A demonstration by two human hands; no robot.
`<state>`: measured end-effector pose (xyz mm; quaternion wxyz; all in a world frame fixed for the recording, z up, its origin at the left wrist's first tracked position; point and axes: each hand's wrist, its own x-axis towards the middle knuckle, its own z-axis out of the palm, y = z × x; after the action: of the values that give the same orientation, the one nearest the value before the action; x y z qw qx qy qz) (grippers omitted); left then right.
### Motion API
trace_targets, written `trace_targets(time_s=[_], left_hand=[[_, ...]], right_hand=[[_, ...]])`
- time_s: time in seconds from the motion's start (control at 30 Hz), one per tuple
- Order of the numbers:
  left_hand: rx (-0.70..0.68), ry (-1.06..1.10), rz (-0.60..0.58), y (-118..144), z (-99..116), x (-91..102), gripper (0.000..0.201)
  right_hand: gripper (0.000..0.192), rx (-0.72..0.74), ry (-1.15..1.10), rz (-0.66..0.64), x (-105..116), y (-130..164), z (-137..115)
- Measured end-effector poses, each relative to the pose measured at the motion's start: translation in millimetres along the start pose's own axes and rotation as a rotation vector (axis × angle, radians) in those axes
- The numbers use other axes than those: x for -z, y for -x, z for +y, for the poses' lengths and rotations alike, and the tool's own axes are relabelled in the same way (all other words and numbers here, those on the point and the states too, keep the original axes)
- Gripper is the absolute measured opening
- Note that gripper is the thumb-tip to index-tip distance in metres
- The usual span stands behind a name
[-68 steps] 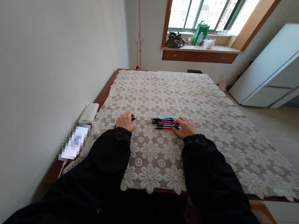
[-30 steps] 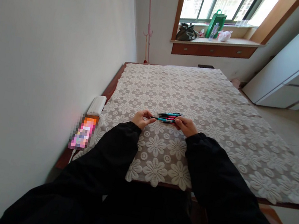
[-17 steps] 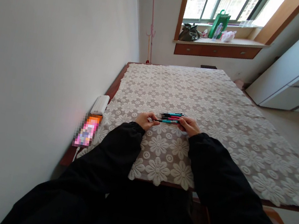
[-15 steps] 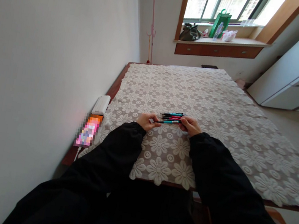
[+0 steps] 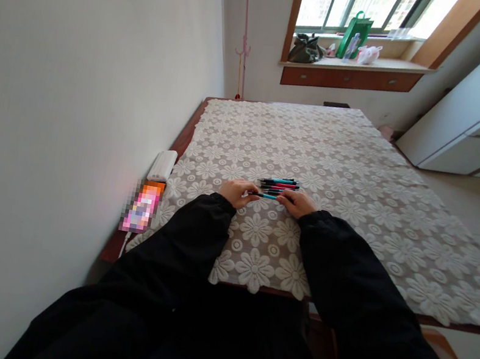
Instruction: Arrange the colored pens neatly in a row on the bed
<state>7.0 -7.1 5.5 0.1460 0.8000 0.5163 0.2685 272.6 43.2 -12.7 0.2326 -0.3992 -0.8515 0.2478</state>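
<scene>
The left hand (image 5: 235, 191) and the right hand (image 5: 295, 203) are pinching 1 teal pen (image 5: 266, 196) between them, the fingers of each closing on opposite ends so that it is lying level just above the lace cloth (image 5: 337, 178) covering the bench (image 5: 183, 132). Just beyond the fingers, a small cluster of pens (image 5: 279, 184) in teal, pink and black is lying side by side, nearly touching the held one. The likeliest slip, I judge, is a knuckle or the pen's tip nudging that cluster and rolling the pens apart, or the tip snagging in the cloth's open holes. To the left of the fingers, a white power bank (image 5: 162, 165) and a phone (image 5: 141, 207) are sitting by the wall-side edge, so room there is tight. Ahead and to the right of the fingers, the cloth is offering wide room; the near edge is lying just under the forearms.
</scene>
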Motion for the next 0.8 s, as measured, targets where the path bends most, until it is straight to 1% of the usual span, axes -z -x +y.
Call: trace_targets(time_s=[0.07, 0.17, 0.37, 0.43, 0.6, 0.7, 0.8], left_hand=[[0.006, -0.043, -0.009, 0, 0, 0.0, 0.017], [0.006, -0.087, -0.039, 0, 0, -0.5, 0.017], [-0.022, -0.04, -0.064, 0, 5, 0.9, 0.011], [-0.039, -0.062, -0.084, 1, 8, 2.8, 0.013], [-0.01, -0.214, -0.147, 2, 17, 9.0, 0.022], [0.004, -0.223, -0.158, 3, 17, 9.7, 0.024], [-0.001, -0.178, -0.141, 2, 12, 6.4, 0.023]], right_hand=[[0.043, 0.001, 0.051, -0.012, -1, 0, 2], [0.043, 0.01, 0.081, -0.034, -2, 0, 2], [0.046, 0.024, 0.084, -0.062, -1, 1, -3], [0.045, 0.022, 0.095, -0.059, -1, 2, -5], [0.045, 0.05, 0.113, -0.024, -3, 3, -6], [0.044, 0.061, 0.145, 0.012, -4, 3, -6], [0.043, 0.031, 0.16, 0.053, -5, 4, -6]])
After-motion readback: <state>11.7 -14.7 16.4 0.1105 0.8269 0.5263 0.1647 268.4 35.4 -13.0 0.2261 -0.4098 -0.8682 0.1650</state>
